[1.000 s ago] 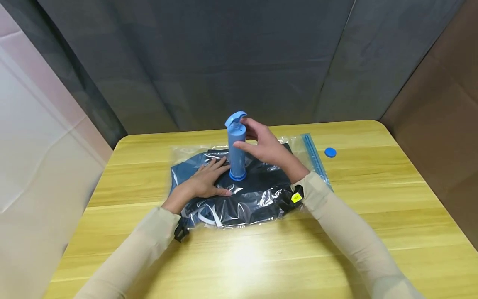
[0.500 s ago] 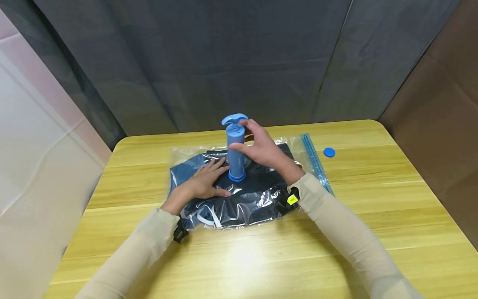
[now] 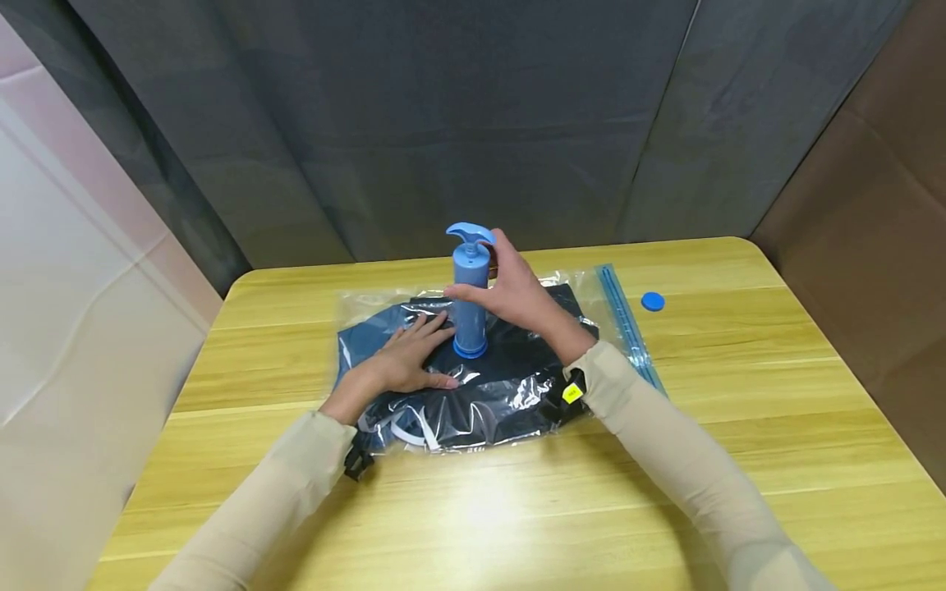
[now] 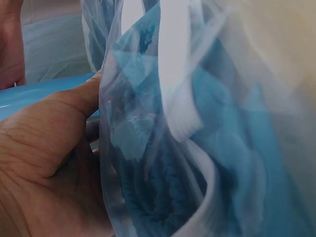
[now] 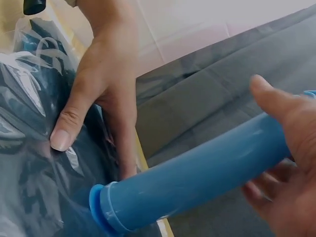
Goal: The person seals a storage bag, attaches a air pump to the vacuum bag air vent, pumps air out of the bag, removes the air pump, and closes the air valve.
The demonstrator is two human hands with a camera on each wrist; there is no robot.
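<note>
Your right hand (image 3: 521, 297) curled around the upright blue plastic pump (image 3: 469, 291); your left hand (image 3: 402, 361) lay flat-fingered on the clear vacuum bag of dark clothing (image 3: 502, 394) beside the pump's base.

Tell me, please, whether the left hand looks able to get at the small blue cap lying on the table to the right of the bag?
Probably not easily: the left hand presses the bag, and the pump and right hand stand between it and the cap.

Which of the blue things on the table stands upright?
The blue hand pump, gripped by the right hand, stands upright on the bag; the blue cap and zip strip lie flat.
</note>
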